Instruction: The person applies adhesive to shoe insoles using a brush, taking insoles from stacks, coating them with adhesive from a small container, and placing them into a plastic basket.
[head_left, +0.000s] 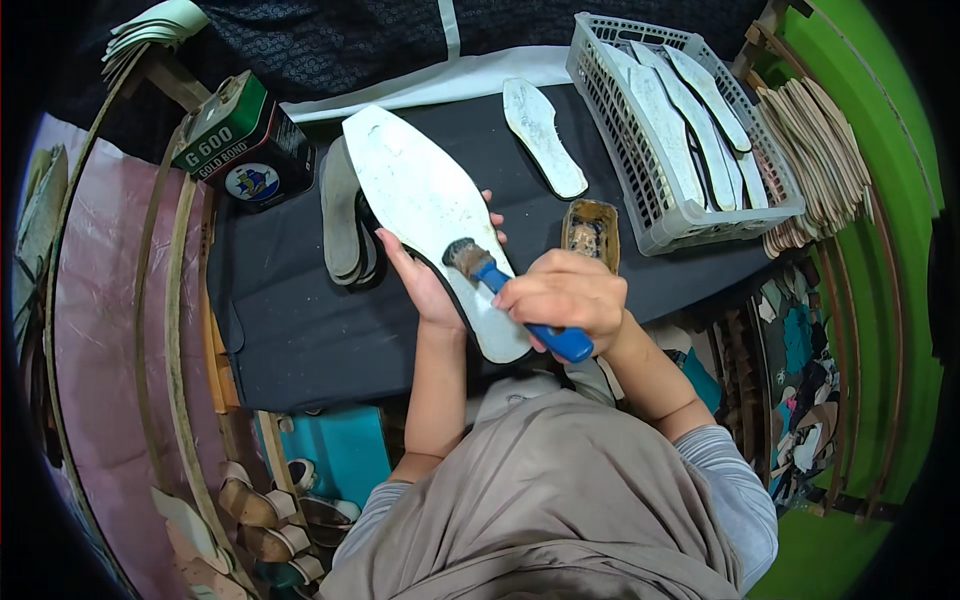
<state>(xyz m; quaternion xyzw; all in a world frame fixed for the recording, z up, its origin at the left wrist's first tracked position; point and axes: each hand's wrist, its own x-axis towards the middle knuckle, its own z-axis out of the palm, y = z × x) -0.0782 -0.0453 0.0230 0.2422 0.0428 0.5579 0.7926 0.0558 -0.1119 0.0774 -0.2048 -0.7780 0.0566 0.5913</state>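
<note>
A large white shoe insole [420, 185] with a dark edge lies tilted across my left hand [428, 292], its wide end pointing away to the upper left. The thumb shows along the near side and fingertips curl past the far side. My right hand [575, 298] is wrapped round the blue handle of a brush [490, 274]. Its dark bristles touch the white face near the insole's narrower middle. Just beyond the right hand stands a small brownish tub [578, 212], with glue-like residue inside. A single white insole [540, 135] rests farther back on the dark-covered table [280, 330].
Left of the held insole is a stack of greyish soles [340, 215], beside a green and black tin [290, 150]. A white plastic crate [690, 236] of insoles stands back right, with stacked tan pieces [815, 160] beyond. Shoes [262, 505] sit on a rack lower left.
</note>
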